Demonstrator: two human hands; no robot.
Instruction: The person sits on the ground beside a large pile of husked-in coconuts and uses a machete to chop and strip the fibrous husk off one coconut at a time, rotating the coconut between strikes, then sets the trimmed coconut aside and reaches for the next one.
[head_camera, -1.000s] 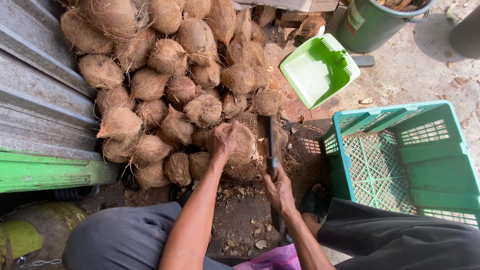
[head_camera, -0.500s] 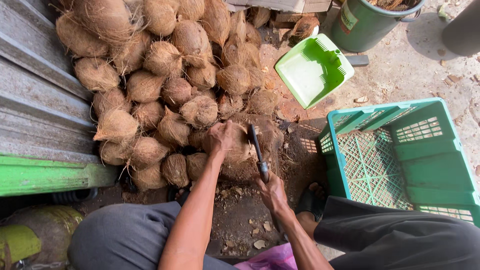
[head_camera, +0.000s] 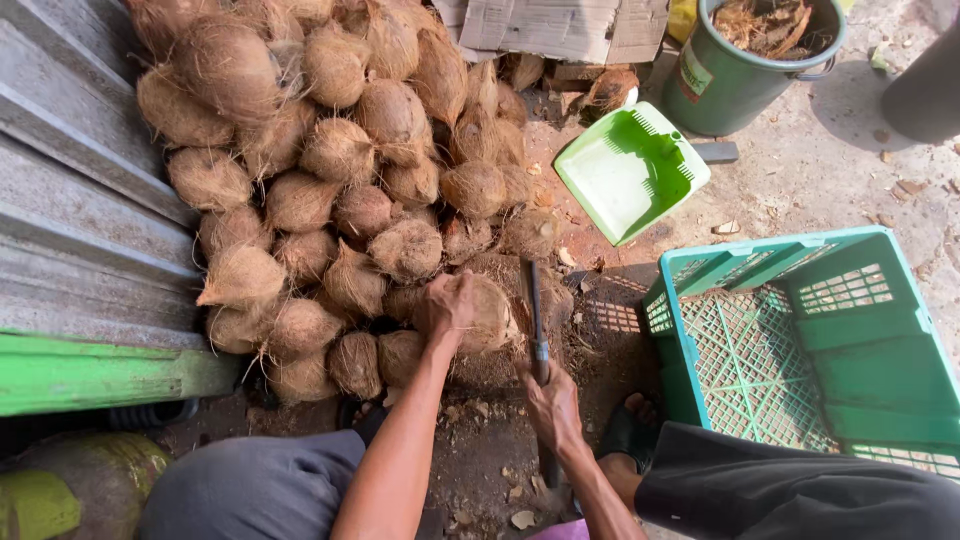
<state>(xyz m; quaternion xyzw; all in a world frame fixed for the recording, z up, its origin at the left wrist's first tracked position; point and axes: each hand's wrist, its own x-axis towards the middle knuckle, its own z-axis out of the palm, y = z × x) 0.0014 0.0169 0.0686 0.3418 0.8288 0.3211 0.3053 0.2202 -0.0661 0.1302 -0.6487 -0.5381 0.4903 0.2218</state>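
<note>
Fingers of the left hand (head_camera: 445, 303) curled down over the top of a husked coconut (head_camera: 487, 315), clamped on its fibrous crown; fingertips themselves hidden behind the knuckles. Coconut at the near foot of the coconut pile (head_camera: 330, 170), seemingly resting on a dark block, though the base blurs into shadow and loose husk. Just right of the coconut, a cleaver (head_camera: 534, 310), blade upright and edge-on, hard to read as more than a dark narrow strip. Right hand (head_camera: 553, 405) wrapped shut round the handle below the blade, handle covered by the grip. Farther right of the coconut, a teal plastic crate (head_camera: 800, 340), lattice floor showing, near corner cut off by a dark trouser leg. Beyond the coconut to the right, a light green dustpan (head_camera: 630, 172), its handle half lost in shade. Behind that, a green bucket (head_camera: 745, 70) of husk scraps, rim cropped by the upper edge. Left of the pile, a grey corrugated sheet (head_camera: 70, 200).
</note>
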